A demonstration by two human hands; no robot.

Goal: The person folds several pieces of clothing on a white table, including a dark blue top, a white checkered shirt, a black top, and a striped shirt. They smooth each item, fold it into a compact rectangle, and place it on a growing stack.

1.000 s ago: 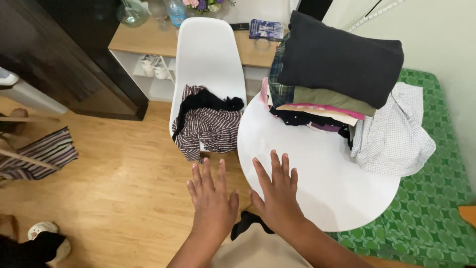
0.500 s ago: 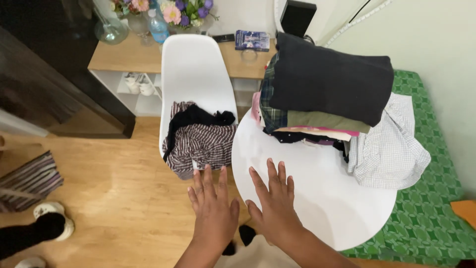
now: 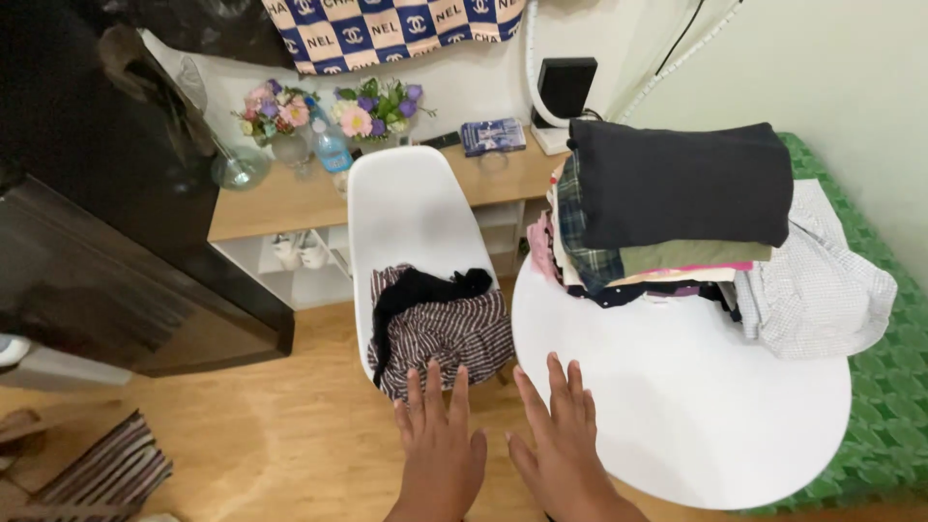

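We see both hands held out flat with the fingers spread and nothing gripped in either. The left hand [image 3: 440, 445] hangs just in front of the front edge of a white chair [image 3: 411, 217], its fingertips reaching up to the striped garment [image 3: 449, 333] that lies crumpled on the seat; whether they touch the cloth we cannot tell. A black garment [image 3: 416, 295] is draped across the top of the striped one, toward the back of the seat. The right hand [image 3: 561, 440] is over the near left edge of the round white table [image 3: 677, 406], palm down, fingers pointing toward the middle of the tabletop. At the far edge of the table stands a stack of folded clothes [image 3: 667, 208]: a dark navy piece on top, then a plaid layer, an olive one and thin pink layers underneath. Just beside the stack, at the table's far right edge, a white checked shirt [image 3: 817, 285] lies loose and hangs over the rim. Behind the chair a low wooden shelf [image 3: 280, 198] runs along the wall, carrying a vase of flowers [image 3: 280, 116] and a blue bottle [image 3: 332, 150].
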